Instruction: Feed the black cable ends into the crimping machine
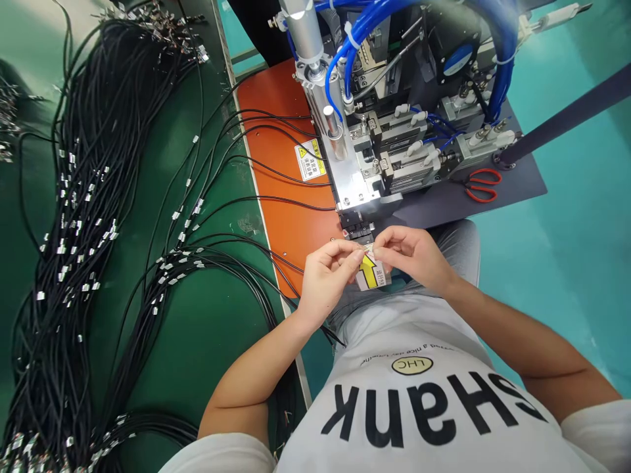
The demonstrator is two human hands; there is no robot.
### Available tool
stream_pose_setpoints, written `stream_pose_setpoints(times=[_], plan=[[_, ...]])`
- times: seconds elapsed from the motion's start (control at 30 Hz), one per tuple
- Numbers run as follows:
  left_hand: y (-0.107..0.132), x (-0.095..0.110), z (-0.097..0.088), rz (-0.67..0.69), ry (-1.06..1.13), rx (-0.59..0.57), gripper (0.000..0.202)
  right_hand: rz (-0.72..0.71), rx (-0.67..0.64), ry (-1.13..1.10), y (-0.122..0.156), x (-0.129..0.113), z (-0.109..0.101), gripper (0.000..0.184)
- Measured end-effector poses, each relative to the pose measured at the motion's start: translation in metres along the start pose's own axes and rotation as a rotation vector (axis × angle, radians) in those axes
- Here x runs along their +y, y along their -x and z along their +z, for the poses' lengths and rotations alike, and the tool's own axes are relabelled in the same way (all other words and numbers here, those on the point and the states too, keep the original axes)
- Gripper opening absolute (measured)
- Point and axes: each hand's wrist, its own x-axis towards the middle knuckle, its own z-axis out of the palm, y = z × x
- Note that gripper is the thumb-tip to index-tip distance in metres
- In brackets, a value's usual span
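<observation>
My left hand [328, 274] is pinched, thumb against forefinger, just in front of the machine's near end. Facing it, my right hand [413, 255] pinches too, its fingertips a short way from the left ones. Whatever lies between the fingers is too small to make out. Right below the fingertips is a plate with a yellow arrow label [369, 276], partly covered by my hands. Beyond them sits a small dark fixture [359, 231] at the end of the machine's metal rail [349, 172]. Several thin black cables [273, 198] run into the rail's left side.
A big bundle of black cables [106, 131] with white tags covers the left of the green table [217, 328]. An orange plate [283, 230] with a warning label [310, 159] adjoins the machine. Red-handled scissors [483, 185] lie right. Blue air hoses [365, 33] arch above.
</observation>
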Motion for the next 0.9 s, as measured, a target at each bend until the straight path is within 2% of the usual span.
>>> stream_pose_setpoints(times=[0.17,0.47,0.6,0.8,0.9], plan=[[0.002,0.001,0.000,0.015,-0.020,0.001,0.023,0.035,-0.020,-0.124,-0.005,-0.002,-0.003,0.022],[0.001,0.002,-0.002,0.005,0.018,-0.019,0.020,0.030,-0.035,-0.119,-0.003,0.007,-0.002,0.015],[0.001,0.005,-0.005,-0.012,-0.017,-0.046,0.020,-0.049,-0.059,-0.011,0.000,0.005,0.000,0.011],[-0.001,0.010,-0.006,-0.069,-0.037,-0.145,0.017,-0.279,-0.142,0.323,-0.008,-0.001,-0.008,0.011],[-0.001,0.008,-0.005,-0.057,-0.046,-0.126,0.015,-0.253,-0.163,0.278,-0.009,-0.001,-0.012,0.011]])
